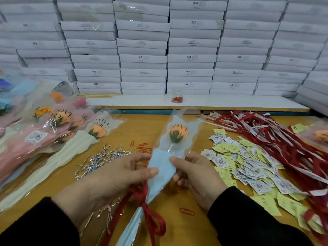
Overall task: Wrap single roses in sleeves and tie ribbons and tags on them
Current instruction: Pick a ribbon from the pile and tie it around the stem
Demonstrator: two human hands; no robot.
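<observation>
An orange rose (178, 133) sits in a clear and pale blue sleeve (162, 167) held over the table's middle. A red ribbon bow (150, 213) is tied round the sleeve's narrow lower part. My left hand (113, 178) pinches the sleeve's left edge with thumb on the blue paper. My right hand (197, 172) grips the right edge, thumb on top. Paper tags (248, 166), yellow and white printed, lie in a heap at the right. Loose red ribbons (276, 139) are piled beyond them.
Wrapped roses in pink and cream sleeves (53, 132) lie stacked at the left. Silver twist ties (104, 157) and orange paper clips (142, 147) are scattered in the middle. White boxes (143, 50) are stacked along the back. Another wrapped rose (319, 134) shows at the far right.
</observation>
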